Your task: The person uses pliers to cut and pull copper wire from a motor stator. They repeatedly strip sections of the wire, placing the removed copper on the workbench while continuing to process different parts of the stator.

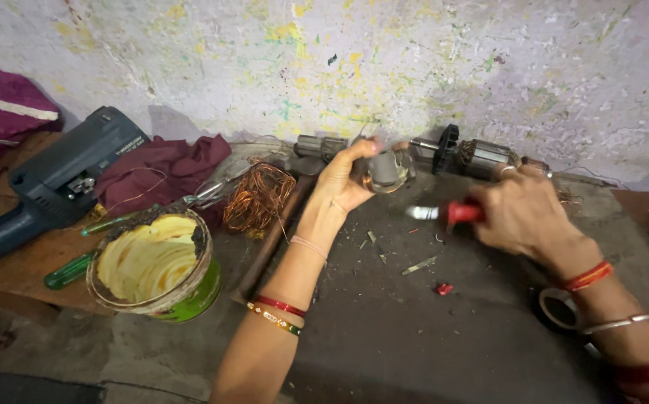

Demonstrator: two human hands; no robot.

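The left hand (343,179) is raised over the grey worktop (414,329), fingers curled round a small metal motor part (386,170) — held just before the wall. The right hand (523,213) grips a red-handled tool (455,213), its blurred metal tip pointing at that part. A motor armature (474,157) lies behind; a tangle of copper wire (259,196) and a green tin (161,268) sit to the left.

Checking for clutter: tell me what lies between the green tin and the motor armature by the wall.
In the head view, a tangle of copper wire and the left hand.
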